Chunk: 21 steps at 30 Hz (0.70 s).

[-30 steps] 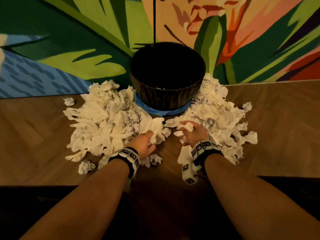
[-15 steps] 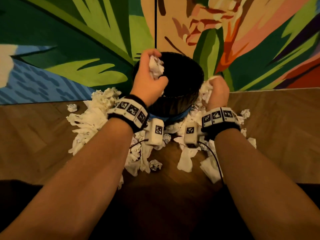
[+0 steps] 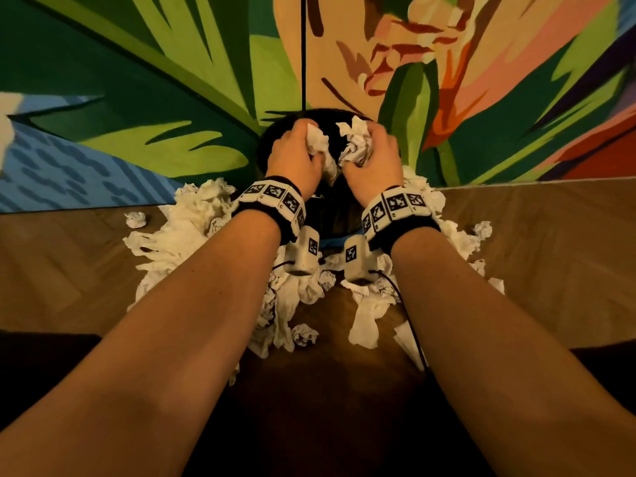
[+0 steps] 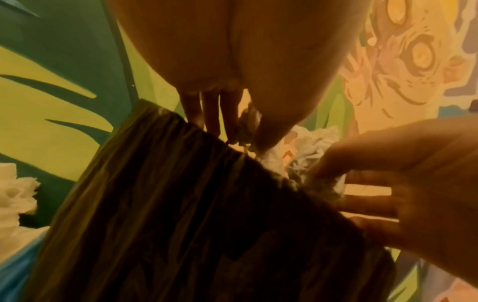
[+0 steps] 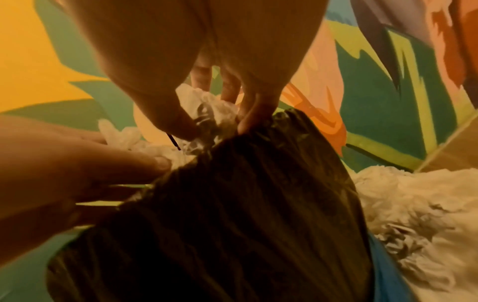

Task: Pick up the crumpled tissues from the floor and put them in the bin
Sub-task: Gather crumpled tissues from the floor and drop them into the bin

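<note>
Tissues [image 3: 192, 235] lie heaped on the wood floor [image 3: 69, 270] at mid-frame, on both sides of the dark bin [image 3: 272, 136], which stands against the painted wall [image 3: 172, 98]. Above the bin's mouth, just above centre in the head view, the left hand [image 3: 292, 160] curls its fingers round one wad [image 3: 318, 141], and the right hand [image 3: 373, 156] grips another wad [image 3: 356, 141]. The two hands are just beside each other. Both wrists wear marker bands [image 3: 275, 197].
</note>
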{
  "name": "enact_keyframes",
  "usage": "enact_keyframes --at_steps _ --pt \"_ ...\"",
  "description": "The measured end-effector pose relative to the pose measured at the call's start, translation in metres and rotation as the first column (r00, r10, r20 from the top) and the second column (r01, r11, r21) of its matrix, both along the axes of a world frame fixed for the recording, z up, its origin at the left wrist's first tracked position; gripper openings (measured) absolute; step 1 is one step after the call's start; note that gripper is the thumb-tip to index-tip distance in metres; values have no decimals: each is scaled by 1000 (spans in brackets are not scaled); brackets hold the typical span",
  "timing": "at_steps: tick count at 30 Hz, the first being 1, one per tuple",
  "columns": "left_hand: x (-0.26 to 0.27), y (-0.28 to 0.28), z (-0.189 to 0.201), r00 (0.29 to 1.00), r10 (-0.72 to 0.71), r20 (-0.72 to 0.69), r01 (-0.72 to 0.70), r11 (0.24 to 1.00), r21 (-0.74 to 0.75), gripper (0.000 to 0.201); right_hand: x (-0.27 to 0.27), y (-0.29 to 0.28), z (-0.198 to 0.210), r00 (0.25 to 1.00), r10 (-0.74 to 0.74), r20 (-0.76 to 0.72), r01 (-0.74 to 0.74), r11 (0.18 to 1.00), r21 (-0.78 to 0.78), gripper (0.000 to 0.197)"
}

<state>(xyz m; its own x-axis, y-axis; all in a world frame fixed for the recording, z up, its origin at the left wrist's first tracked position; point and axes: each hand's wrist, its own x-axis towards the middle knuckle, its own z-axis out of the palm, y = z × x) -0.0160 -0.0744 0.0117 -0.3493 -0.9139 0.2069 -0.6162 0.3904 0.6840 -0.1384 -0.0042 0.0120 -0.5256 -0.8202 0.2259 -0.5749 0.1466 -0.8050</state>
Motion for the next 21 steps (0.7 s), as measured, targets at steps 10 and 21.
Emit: enact_keyframes --at_steps 10,21 --pt "8 -6 -13 963 1 268 13 999 -49 61 -13 1 -17 992 72 -101 -61 992 110 75" --pt "75 0 -22 979 94 -182 -129 973 -192 19 -36 42 -63 744 -445 498 577 804 -142 5"
